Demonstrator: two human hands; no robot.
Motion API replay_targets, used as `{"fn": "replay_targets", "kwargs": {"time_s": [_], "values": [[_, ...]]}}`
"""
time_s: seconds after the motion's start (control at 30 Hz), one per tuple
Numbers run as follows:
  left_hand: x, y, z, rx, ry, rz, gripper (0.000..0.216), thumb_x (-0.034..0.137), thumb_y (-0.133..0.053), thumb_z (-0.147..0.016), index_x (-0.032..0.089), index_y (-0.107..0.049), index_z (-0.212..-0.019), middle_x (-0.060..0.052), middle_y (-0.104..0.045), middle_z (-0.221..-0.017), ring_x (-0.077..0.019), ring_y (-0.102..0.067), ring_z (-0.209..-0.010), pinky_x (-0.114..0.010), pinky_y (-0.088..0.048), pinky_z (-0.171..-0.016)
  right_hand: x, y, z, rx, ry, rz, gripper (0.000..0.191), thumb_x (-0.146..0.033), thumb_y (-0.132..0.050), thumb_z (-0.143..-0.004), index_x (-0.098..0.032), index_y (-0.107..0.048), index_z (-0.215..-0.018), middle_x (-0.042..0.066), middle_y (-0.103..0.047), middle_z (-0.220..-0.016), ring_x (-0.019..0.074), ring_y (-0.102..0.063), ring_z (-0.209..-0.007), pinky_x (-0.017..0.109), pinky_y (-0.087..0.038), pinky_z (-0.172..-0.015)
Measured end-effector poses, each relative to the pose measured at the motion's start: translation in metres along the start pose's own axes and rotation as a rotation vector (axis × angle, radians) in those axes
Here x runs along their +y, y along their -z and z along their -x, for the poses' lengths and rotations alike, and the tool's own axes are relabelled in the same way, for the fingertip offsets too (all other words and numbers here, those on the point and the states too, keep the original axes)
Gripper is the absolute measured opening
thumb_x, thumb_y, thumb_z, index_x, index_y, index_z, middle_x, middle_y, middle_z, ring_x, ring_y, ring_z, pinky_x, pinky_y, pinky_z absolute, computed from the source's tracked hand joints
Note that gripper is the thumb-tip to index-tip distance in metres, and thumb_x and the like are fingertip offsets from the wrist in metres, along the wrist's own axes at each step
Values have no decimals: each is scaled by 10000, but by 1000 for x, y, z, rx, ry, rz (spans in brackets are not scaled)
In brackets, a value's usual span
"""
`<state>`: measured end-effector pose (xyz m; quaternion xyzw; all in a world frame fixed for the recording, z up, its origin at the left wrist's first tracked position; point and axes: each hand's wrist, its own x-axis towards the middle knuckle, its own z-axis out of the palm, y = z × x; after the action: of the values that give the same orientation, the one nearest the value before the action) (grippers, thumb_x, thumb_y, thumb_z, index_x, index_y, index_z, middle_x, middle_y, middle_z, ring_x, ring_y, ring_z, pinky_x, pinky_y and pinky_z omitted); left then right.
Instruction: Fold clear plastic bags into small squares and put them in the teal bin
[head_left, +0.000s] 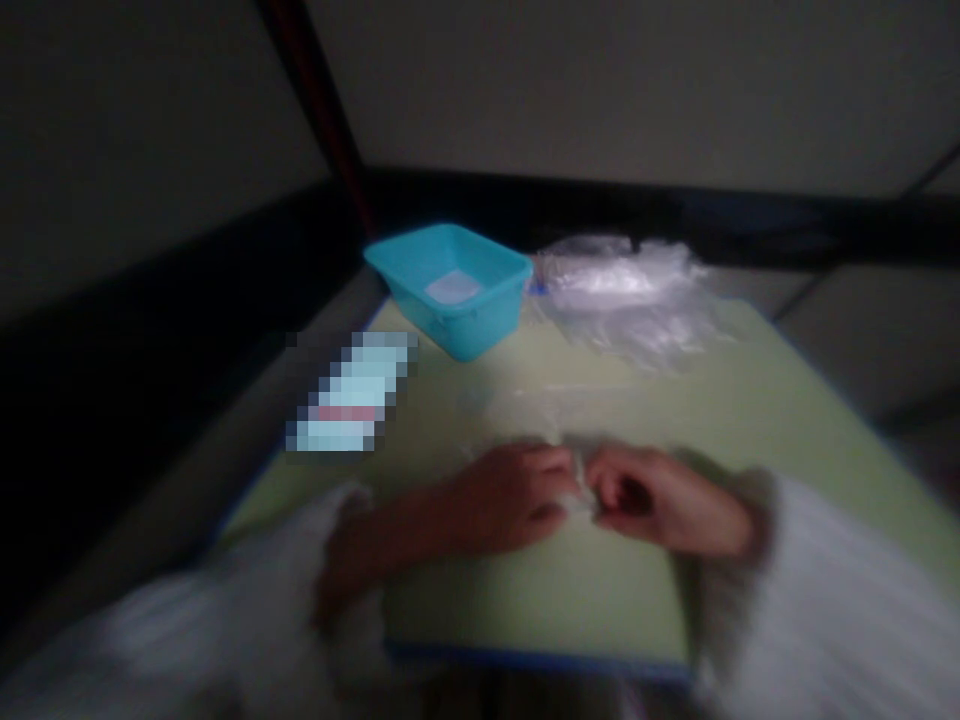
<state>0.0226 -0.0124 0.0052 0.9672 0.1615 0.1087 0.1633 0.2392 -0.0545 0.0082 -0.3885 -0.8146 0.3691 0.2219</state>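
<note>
My left hand (510,497) and my right hand (652,497) meet low over the table, fingertips almost touching. Both are closed, with the fingers bent in a pinch around the near edge of a thin clear plastic bag (551,405). The bag lies flat on the table just beyond my fingers, and its outline is faint. A small whitish bit shows between the two hands, too blurred to make out further.
A turquoise plastic basket (487,330) with a white paper (454,287) inside stands at the back left. Right of it lies a pile of clear plastic bags (637,290). A pixelated pale rectangle (356,390) is at the left edge of the yellow-green, blue-edged table (540,610).
</note>
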Motion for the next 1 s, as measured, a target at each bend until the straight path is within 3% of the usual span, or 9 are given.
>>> {"fn": "replay_targets", "kwargs": {"time_s": [0.23, 0.4, 0.53, 0.63, 0.73, 0.8, 0.87, 0.93, 1.0], "values": [[-17, 10, 1, 137, 143, 98, 125, 121, -486, -813, 150, -601, -852, -28, -577, -846, -134, -542, -777, -233, -414, -694, -3, 7, 1, -64, 133, 118, 44, -172, -558, -822, -188, -574, -784, -30, -506, -643, 90, -469, -538, 210, -371, -490], [-26, 6, 1, 305, 253, 63, 118, 133, -494, -804, 133, -590, -872, -60, -582, -917, -169, -536, -889, -287, -443, -799, -6, 14, -1, -63, 344, 205, 187, -184, -484, -878, -153, -650, -957, 71, -583, -820, 160, -550, -756, 277, -447, -653], [-22, 5, 0, 284, 259, 10, 125, 131, -487, -796, 140, -582, -877, -68, -575, -972, -187, -523, -955, -334, -454, -866, -3, 15, -1, -130, 350, 206, 199, -207, -471, -887, -176, -661, -836, 50, -570, -761, 149, -544, -688, 276, -442, -610], [-16, 4, 1, 275, 259, -21, 161, 149, -484, -809, 141, -583, -935, -81, -574, -1038, -203, -518, -1019, -365, -459, -907, -2, 16, 0, -73, 394, 158, 217, -239, -470, -896, -177, -647, -788, 52, -573, -745, 152, -552, -684, 283, -459, -603], [-10, -2, 3, 268, 241, -96, 300, 201, -445, -864, 112, -537, -1135, -143, -508, -1271, -240, -448, -1204, -410, -411, -1003, -1, 14, 1, 39, 439, 263, 218, -250, -460, -914, -158, -642, -991, 102, -636, -910, 191, -592, -855, 342, -504, -741], [-7, -8, 4, 229, 221, -184, 407, 230, -392, -903, 63, -447, -1270, -189, -395, -1406, -264, -331, -1329, -437, -325, -1082, -1, 10, 2, 55, 399, 419, 354, -278, -440, -927, -135, -531, -1238, 153, -598, -1178, 239, -541, -1097, 430, -463, -914], [-7, -15, 6, 178, 212, -264, 470, 250, -348, -928, 21, -370, -1338, -208, -313, -1462, -272, -226, -1390, -444, -240, -1131, 1, 2, 2, 39, 318, 576, 528, -322, -412, -937, -100, -329, -1409, 183, -430, -1402, 274, -382, -1296, 503, -352, -1041], [-9, -20, 7, 146, 222, -306, 508, 271, -326, -939, 12, -315, -1376, -205, -265, -1487, -269, -162, -1412, -437, -193, -1150, 4, -7, 2, 37, 244, 688, 650, -367, -396, -940, -66, -162, -1466, 195, -273, -1493, 280, -233, -1382, 522, -269, -1094], [-12, -22, 9, 133, 234, -319, 541, 290, -321, -941, 9, -269, -1400, -207, -226, -1500, -269, -126, -1419, -434, -182, -1154, 8, -14, 2, 57, 199, 756, 707, -407, -389, -941, -50, -94, -1474, 204, -220, -1508, 276, -174, -1401, 509, -259, -1103]]}}
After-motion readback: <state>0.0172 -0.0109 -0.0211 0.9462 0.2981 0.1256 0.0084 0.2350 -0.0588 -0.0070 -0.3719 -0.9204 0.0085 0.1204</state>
